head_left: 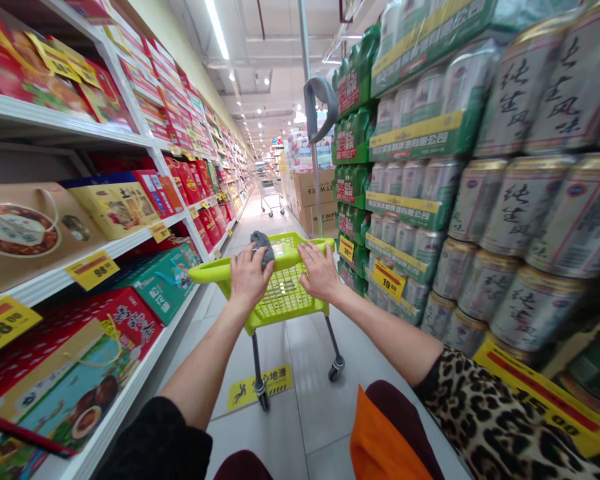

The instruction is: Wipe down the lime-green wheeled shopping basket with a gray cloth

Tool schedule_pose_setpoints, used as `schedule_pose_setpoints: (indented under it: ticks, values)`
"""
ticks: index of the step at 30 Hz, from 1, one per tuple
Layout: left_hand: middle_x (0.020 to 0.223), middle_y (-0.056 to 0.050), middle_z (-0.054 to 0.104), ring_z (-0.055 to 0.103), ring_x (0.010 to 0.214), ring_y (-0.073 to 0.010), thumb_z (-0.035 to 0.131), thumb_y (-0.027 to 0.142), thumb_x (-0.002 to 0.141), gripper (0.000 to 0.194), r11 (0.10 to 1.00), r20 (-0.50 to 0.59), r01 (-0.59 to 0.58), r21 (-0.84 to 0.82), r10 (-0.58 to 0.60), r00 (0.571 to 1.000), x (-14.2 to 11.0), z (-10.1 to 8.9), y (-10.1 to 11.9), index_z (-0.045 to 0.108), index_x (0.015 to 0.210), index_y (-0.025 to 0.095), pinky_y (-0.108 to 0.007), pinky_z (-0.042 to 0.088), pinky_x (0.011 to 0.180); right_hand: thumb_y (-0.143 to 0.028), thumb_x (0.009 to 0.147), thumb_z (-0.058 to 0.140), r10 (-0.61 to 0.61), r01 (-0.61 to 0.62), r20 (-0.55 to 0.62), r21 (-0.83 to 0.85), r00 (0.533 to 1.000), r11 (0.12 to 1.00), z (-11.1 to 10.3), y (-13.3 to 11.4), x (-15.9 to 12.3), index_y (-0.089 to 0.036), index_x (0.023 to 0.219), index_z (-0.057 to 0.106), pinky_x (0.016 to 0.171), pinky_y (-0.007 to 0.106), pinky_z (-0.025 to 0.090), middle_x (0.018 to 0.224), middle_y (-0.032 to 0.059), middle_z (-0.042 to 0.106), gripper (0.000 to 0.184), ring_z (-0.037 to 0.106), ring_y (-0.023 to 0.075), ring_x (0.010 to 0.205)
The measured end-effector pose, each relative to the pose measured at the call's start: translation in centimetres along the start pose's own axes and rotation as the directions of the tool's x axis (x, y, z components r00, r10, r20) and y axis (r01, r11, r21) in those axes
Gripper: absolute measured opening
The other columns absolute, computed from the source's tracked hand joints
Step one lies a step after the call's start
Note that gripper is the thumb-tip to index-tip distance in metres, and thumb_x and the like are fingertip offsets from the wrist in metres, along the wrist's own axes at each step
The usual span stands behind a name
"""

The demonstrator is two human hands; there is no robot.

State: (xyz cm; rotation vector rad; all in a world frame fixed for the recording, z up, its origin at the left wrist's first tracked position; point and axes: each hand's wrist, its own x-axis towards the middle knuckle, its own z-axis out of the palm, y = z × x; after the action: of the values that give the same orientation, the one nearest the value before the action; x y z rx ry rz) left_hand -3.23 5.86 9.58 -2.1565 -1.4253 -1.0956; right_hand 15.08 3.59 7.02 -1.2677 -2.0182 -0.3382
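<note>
A lime-green shopping cart (280,293) stands in the aisle ahead of me, its plastic basket on dark legs with casters. My left hand (249,275) rests on the handle side of its rim, fingers closed around a crumpled grey cloth (263,248) that bulges out beyond the fingertips. Further right, my right hand (320,270) grips the same rim with its fingers curled over the edge. What lies under both palms is hidden. Both arms reach forward, and the cart is upright on the floor.
Shelves of boxed goods (150,280) line the left side. Stacked beer cans (535,200) and green shrink-wrapped packs (353,147) rise close on the right. A yellow floor sticker (240,393) lies below the cart. Farther on are cardboard boxes (310,190) and another cart (271,193).
</note>
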Motion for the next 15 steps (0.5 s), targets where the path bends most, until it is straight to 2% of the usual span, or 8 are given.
schedule_pose_setpoints:
  ticks: [4,7,9,13,15]
  values:
    - [0.108,-0.012,0.061,0.055,0.104,-0.0231,0.037,0.029,0.084,0.030,0.972,-0.052,0.105,-0.210,-0.118,0.992,1.2,-0.6,0.0,0.059,0.098,0.016,-0.038,0.041,0.094,-0.021,0.072,0.045,0.016,-0.016,0.005,0.009,1.000,1.000,0.2,-0.8,0.1,-0.005,0.135,0.038,0.109,0.051,0.005,0.141,0.0157,0.039,0.065,0.027,0.0262,0.133]
    - [0.099,-0.009,0.064,0.059,0.096,-0.0210,0.031,0.032,0.087,0.034,0.917,-0.098,0.232,-0.326,-0.276,0.956,2.5,-0.7,1.4,0.058,0.101,0.016,-0.036,0.045,0.088,-0.020,0.072,0.045,-0.010,0.010,0.009,0.017,1.000,1.000,0.3,-1.3,0.0,-0.005,0.135,0.038,0.109,0.051,0.005,0.141,0.0154,0.040,0.065,0.027,0.0258,0.133]
    - [0.104,-0.010,0.065,0.058,0.099,-0.0222,0.034,0.033,0.087,0.033,0.919,-0.045,0.260,-0.296,-0.285,0.957,2.7,-0.7,2.0,0.059,0.102,0.017,-0.039,0.044,0.089,-0.019,0.073,0.045,-0.025,0.025,0.006,0.023,1.000,0.999,0.3,-1.3,-0.1,-0.005,0.135,0.038,0.109,0.050,0.005,0.140,0.0152,0.041,0.064,0.028,0.0252,0.133]
    - [0.125,-0.012,0.057,0.046,0.120,-0.0302,0.047,0.036,0.082,0.034,0.982,0.057,0.184,-0.042,-0.182,0.982,1.5,-0.8,1.8,0.058,0.110,0.021,-0.054,0.027,0.102,-0.019,0.076,0.044,-0.049,0.049,0.002,0.035,0.999,0.998,-0.2,-1.3,-0.2,-0.008,0.134,0.039,0.109,0.050,0.004,0.137,0.0135,0.045,0.059,0.032,0.0242,0.130]
    - [0.129,-0.013,0.054,0.045,0.122,-0.0309,0.045,0.038,0.083,0.040,0.987,0.081,0.163,0.008,-0.163,0.983,0.8,-0.9,1.5,0.053,0.118,0.021,-0.056,0.025,0.103,-0.022,0.081,0.043,-0.029,0.029,-0.004,0.046,1.000,0.999,-0.6,-1.7,0.4,-0.010,0.133,0.041,0.109,0.051,0.005,0.133,0.0131,0.050,0.054,0.038,0.0242,0.126]
